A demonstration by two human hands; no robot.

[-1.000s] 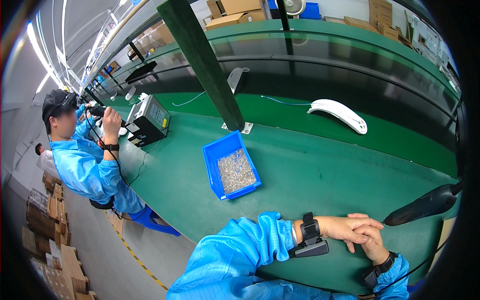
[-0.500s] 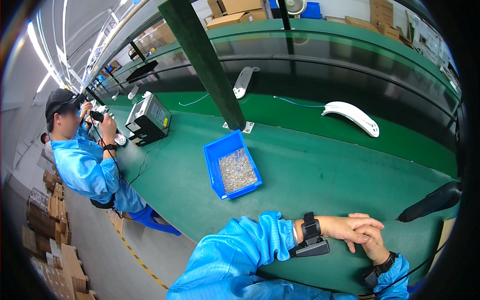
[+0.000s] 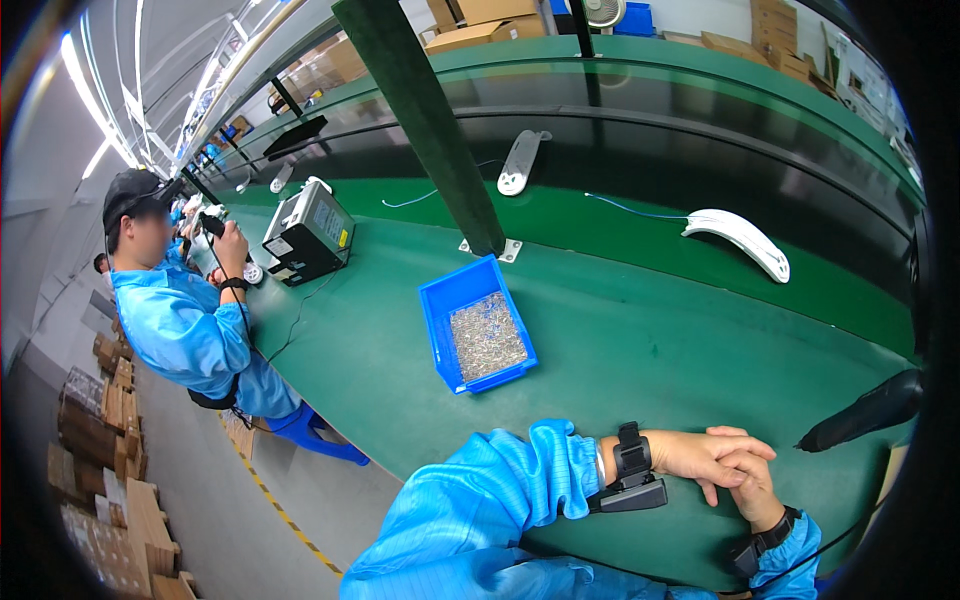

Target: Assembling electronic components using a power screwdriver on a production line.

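Clasped bare hands (image 3: 725,462) on smooth green worktop (image 3: 640,350)

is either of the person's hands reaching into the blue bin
No, both hands rest clasped together on the green table, well apart from the blue bin.

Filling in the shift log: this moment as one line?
left hand: clasped over right hand | holding: nothing | resting on: green bench | nearby: blue bin of small parts
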